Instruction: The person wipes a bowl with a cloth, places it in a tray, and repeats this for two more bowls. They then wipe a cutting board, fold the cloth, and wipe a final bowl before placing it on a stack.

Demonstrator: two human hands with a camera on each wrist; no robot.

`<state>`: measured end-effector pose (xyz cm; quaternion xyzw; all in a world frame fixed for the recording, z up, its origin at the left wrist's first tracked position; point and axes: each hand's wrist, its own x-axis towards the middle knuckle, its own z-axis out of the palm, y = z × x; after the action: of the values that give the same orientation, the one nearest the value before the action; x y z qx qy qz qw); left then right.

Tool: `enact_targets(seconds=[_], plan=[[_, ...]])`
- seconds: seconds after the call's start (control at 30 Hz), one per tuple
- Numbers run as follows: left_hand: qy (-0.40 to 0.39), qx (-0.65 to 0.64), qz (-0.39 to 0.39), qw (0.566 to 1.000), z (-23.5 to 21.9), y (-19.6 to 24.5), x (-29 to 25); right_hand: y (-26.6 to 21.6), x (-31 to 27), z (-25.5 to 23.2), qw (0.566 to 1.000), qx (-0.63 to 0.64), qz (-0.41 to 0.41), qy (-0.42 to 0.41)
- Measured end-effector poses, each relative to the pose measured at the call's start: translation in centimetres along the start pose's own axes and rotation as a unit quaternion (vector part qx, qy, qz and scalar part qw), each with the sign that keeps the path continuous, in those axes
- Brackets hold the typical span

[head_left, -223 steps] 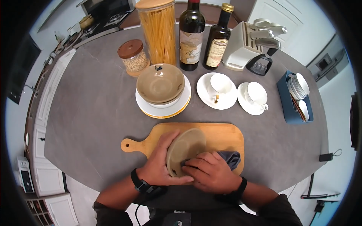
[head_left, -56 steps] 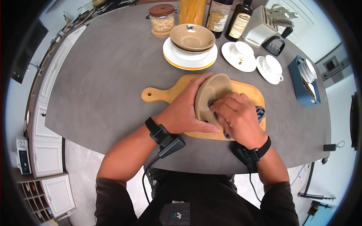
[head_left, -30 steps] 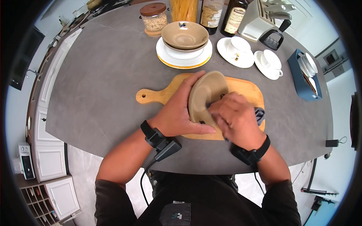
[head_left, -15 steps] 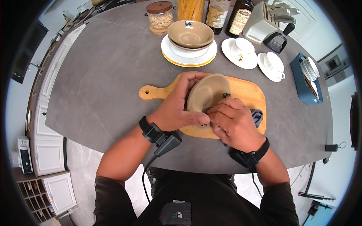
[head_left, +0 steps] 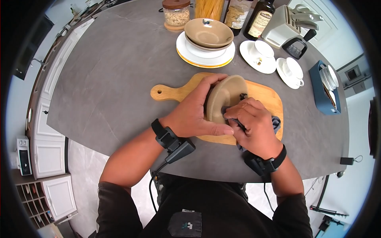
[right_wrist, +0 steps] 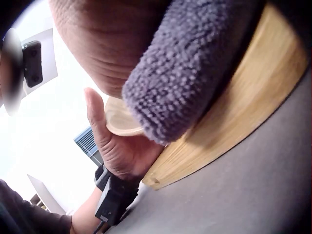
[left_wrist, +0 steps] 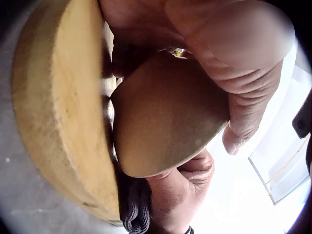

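Note:
My left hand (head_left: 196, 111) grips a brown bowl (head_left: 222, 93) by its left side, thumb along the near rim. The bowl is tilted on edge, its inside turned toward my right hand (head_left: 254, 123). In that right hand is a bunched dark grey cloth (right_wrist: 170, 73), pressed to the bowl's inside; its fuzzy weave shows in the right wrist view, and part of it trails onto the board. The left wrist view shows the bowl's smooth underside (left_wrist: 165, 117) close beside the wooden cutting board (left_wrist: 78, 97).
Behind the board stands a stack of plates (head_left: 204, 61) topped by brown bowls (head_left: 208, 33). White cups on saucers (head_left: 258, 59) and a blue bin (head_left: 321, 93) sit to the right. Along the back are an oat jar (head_left: 176, 18), bottles (head_left: 260, 20) and a knife block (head_left: 279, 27).
Over the earlier frames the right hand shifts back and forth inside the bowl with the cloth. Since half a second ago, the left thumb and bowl have turned slightly; the head view has shifted.

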<state>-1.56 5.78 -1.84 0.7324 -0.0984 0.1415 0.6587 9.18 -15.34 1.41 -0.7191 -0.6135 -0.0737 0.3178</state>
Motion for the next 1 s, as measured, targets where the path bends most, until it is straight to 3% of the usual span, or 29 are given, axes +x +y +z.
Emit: enact_targets(seconds=[0.1, 0.17, 0.3, 0.4, 0.53, 0.73, 0.8, 1.0], plan=[[0.001, 0.042, 0.025, 0.999, 0.0, -0.3, 0.0, 0.1, 0.2, -0.1, 1.000, 0.022, 0.014, -0.009], [0.005, 0.053, 0.031, 0.998, 0.0, -0.7, 0.0, 0.2, 0.4, 0.3, 0.996, -0.068, -0.003, 0.063], [0.009, 0.069, 0.037, 0.997, 0.1, -0.5, 0.0, 0.3, 0.5, 0.3, 0.995, -0.066, 0.005, 0.075], [0.001, 0.082, 0.034, 0.996, -0.1, -0.2, -0.3, -0.7, 0.2, -0.1, 0.999, 0.031, 0.019, -0.010], [0.011, 0.109, 0.059, 0.992, 0.3, -0.4, -0.4, -0.4, 0.1, -0.4, 0.994, 0.105, -0.006, -0.023], [0.032, 0.153, 0.078, 0.985, 0.4, -0.8, 0.1, 0.8, 0.0, -0.5, 1.000, -0.013, 0.017, 0.015], [0.033, 0.033, 0.054, 0.997, 0.3, -1.3, 0.1, 1.1, 0.0, -0.5, 0.998, -0.049, 0.027, 0.037], [0.021, -0.032, 0.016, 0.999, 0.6, -0.5, 0.0, 0.1, 0.2, -0.2, 0.999, 0.030, -0.029, 0.007]])
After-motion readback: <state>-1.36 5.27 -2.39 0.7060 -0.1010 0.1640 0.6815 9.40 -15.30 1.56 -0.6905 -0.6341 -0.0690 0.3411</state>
